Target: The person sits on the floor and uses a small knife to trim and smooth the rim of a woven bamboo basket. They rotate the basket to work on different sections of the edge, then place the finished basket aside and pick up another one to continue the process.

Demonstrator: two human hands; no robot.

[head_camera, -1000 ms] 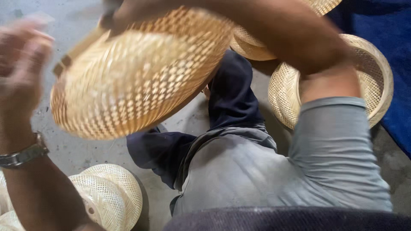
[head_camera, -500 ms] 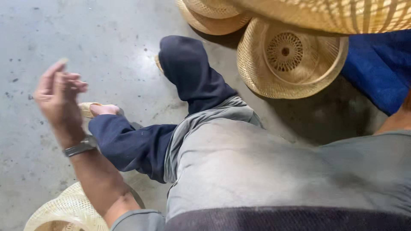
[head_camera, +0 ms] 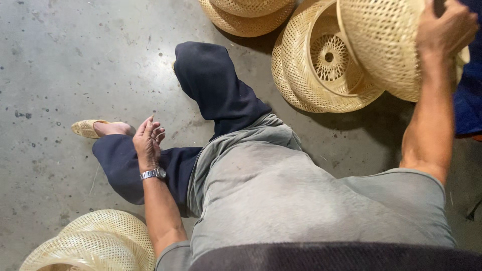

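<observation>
a woven bamboo basket (head_camera: 386, 45), dome-shaped and open in its weave, is held up at the upper right of the view by the right hand (head_camera: 444, 27), whose fingers are closed over its far rim. it is tilted and lies against, or just above, a nested pair of like baskets (head_camera: 321, 75) propped on the concrete floor (head_camera: 65, 65); whether it actually touches them cannot be told. judged from this, the held basket is being brought to that group but is not yet seated in it, so this basket's placing is only partly done.

the left hand (head_camera: 148, 140) is empty, its fingers loosely curled and slightly apart, hanging above the dark trouser leg (head_camera: 150, 165) near a foot in a tan slipper (head_camera: 88, 128). a metal wristwatch (head_camera: 153, 174) is worn on that wrist.

more baskets are seen apart from the group: a stack at the top edge (head_camera: 246, 12) and a paler stack at the lower left (head_camera: 95, 241), well away from the right hand. these appear left to be handled.
</observation>
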